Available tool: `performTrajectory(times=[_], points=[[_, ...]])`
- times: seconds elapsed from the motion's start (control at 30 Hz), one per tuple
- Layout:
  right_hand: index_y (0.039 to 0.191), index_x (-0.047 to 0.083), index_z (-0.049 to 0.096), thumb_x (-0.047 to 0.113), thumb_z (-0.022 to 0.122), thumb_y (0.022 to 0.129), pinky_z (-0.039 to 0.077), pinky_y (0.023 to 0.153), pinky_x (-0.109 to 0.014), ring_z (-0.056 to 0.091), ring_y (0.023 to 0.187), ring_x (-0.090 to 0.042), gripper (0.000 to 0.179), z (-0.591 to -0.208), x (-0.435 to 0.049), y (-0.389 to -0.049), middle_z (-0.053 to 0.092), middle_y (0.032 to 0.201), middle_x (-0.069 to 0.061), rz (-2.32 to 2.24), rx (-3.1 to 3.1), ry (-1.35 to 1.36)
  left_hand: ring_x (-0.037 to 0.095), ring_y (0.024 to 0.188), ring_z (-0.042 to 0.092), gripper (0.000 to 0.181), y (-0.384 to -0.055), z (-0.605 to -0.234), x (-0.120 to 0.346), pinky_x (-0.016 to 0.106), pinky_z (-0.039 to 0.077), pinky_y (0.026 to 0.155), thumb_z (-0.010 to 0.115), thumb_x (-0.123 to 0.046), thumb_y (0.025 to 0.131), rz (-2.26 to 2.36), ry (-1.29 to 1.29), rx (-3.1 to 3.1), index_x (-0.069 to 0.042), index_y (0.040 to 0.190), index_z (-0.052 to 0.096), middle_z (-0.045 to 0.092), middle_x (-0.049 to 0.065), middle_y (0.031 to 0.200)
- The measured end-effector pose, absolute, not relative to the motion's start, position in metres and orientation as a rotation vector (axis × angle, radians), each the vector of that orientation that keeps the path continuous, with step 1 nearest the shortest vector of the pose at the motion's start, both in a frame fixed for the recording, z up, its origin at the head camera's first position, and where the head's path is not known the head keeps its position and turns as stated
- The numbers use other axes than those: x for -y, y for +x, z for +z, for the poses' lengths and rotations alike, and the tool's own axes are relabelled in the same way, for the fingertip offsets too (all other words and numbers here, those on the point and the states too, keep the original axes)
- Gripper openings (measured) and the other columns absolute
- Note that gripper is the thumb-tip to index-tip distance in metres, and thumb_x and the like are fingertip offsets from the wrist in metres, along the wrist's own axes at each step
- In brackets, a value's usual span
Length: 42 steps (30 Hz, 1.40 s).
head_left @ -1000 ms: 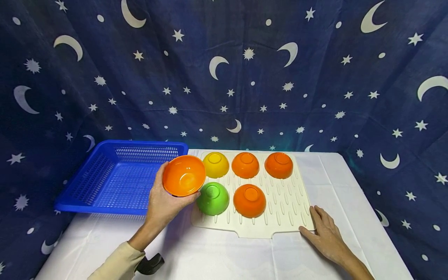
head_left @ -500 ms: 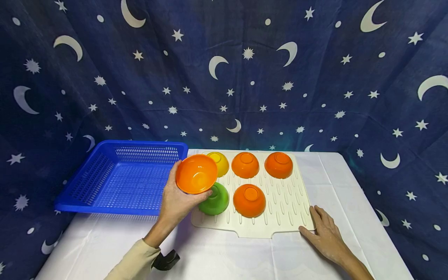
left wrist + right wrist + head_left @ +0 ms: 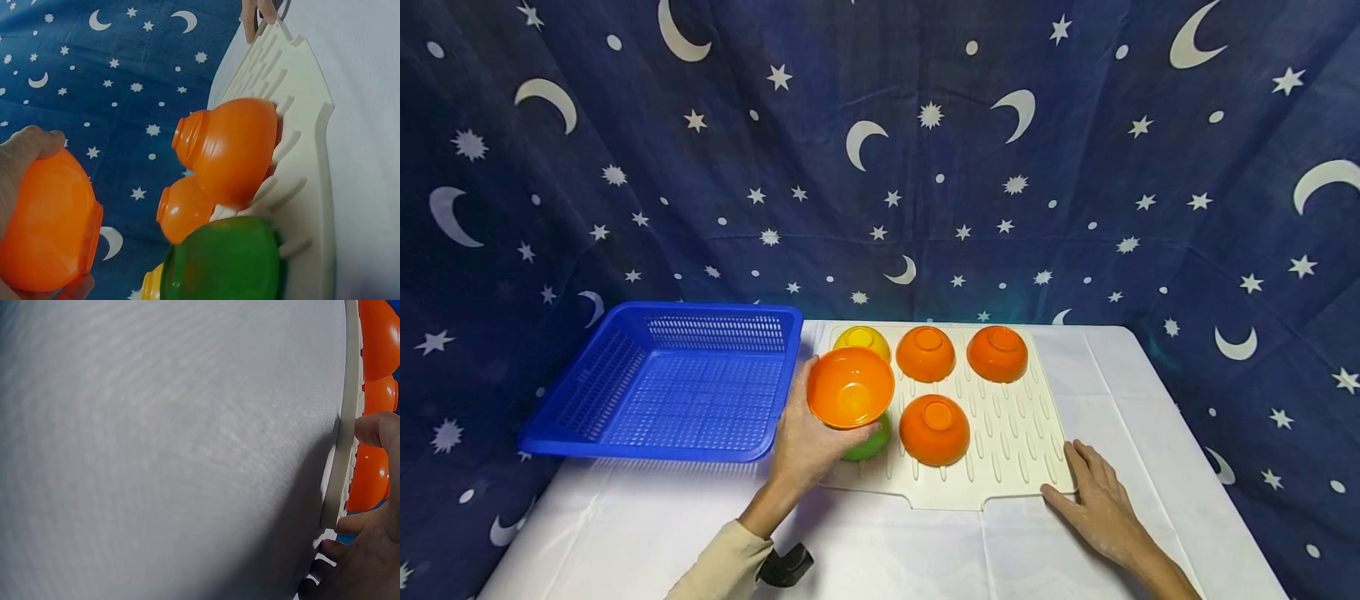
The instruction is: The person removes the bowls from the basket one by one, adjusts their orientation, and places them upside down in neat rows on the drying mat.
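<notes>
My left hand (image 3: 808, 442) grips an orange bowl (image 3: 852, 388) by its side, its opening facing up and toward the head camera. It is held above the left part of a white drying mat (image 3: 1015, 442), overlapping a green bowl (image 3: 871, 443) and a yellow bowl (image 3: 862, 337) in the head view. The left wrist view shows the held bowl's outside (image 3: 53, 225) between thumb and fingers. Upside down on the mat stand these two and several orange bowls, one in the front row (image 3: 935, 430). My right hand (image 3: 1097, 504) rests with extended fingers at the mat's front right corner.
A blue plastic basket (image 3: 662, 455) with perforated sides stands on the left of the white-clothed table (image 3: 880, 558). Behind hangs a dark blue curtain (image 3: 970, 208) with moons and stars. A black strap-like piece (image 3: 786, 567) sits by the left wrist.
My left hand has carried the orange bowl rightward, from beside the basket to over the mat, and lowered slightly since half a second ago. The right hand stays in place.
</notes>
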State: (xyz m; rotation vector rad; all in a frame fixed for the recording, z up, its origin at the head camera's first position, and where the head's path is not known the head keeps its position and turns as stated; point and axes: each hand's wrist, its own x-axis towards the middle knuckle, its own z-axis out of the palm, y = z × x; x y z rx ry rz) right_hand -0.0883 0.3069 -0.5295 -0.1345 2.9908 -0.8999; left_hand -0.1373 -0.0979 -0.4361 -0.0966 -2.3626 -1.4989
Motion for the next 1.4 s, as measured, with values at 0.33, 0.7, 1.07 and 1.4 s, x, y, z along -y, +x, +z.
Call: performTrajectory(times=[0.33,0.7,1.07,1.4], points=[[0.153,-0.014,0.022,0.047,0.064,0.098,0.017,0.103,-0.076,0.014,0.139,-0.059,0.092,-0.529,-0.306,-0.09,0.017,0.154,-0.037,-0.916,-2.98,-0.138,0.027,0.118,0.058,0.116,-0.136,-0.445,0.084,0.05,0.05,0.097,0.099,-0.029,0.059,-1.584,-0.099,2.366,-0.015,0.155,0.035,0.056,0.006,0.136],[0.152,-0.013,0.027,0.048,0.066,0.096,0.019,0.101,-0.075,0.018,0.138,-0.058,0.092,-0.529,-0.306,-0.088,0.022,0.153,-0.036,-0.882,-3.024,-0.139,0.025,0.116,0.06,0.114,-0.136,-0.453,0.057,0.049,0.05,0.097,0.097,-0.033,0.059,-1.59,-0.132,2.411,-0.014,0.154,0.037,0.059,0.004,0.135],[0.15,-0.013,0.03,0.044,0.069,0.095,0.022,0.099,-0.074,0.021,0.136,-0.059,0.088,-0.531,-0.304,-0.088,0.025,0.151,-0.036,-0.88,-3.056,-0.148,0.021,0.113,0.059,0.111,-0.135,-0.46,0.027,0.048,0.053,0.092,0.095,-0.037,0.061,-1.624,-0.155,2.422,-0.019,0.152,0.035,0.055,-0.001,0.132],[0.149,-0.015,0.03,0.045,0.07,0.094,0.023,0.098,-0.074,0.022,0.135,-0.059,0.091,-0.525,-0.305,-0.09,0.026,0.15,-0.037,-0.843,-3.032,-0.144,0.018,0.113,0.057,0.114,-0.133,-0.465,0.007,0.042,0.053,0.091,0.097,-0.043,0.059,-1.669,-0.145,2.405,-0.02,0.152,0.034,0.044,-0.002,0.135]])
